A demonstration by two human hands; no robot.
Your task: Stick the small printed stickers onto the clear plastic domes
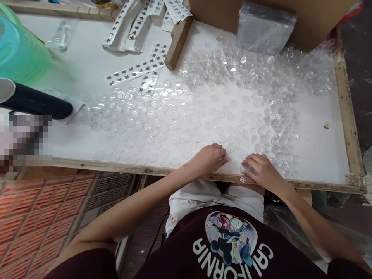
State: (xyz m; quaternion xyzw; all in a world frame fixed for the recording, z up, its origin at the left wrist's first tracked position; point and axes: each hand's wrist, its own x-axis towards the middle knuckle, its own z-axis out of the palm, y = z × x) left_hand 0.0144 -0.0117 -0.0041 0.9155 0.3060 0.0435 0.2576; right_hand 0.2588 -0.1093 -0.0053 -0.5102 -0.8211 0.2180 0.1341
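Note:
Many clear round discs [174,115] lie spread over a white tabletop [318,147]. Near the table's front edge, my right hand [261,169] has its thumb and fingers closed on one clear disc [247,169]. Just left of it, my left hand [209,158] rests low over the table with its fingers curled and the thumb pointing right. Whatever its fingertips may hold is hidden or too small to make out. Loose discs lie just beyond both hands.
Wooden strips [348,116] edge the table. Sticker sheets [139,68], a wooden block [178,44], a dark cylinder [37,101] and a green-blue basket [24,54] stand left and behind. A plastic bag [264,29] leans against a cardboard box [213,13]. Orange crates [43,217] sit below left.

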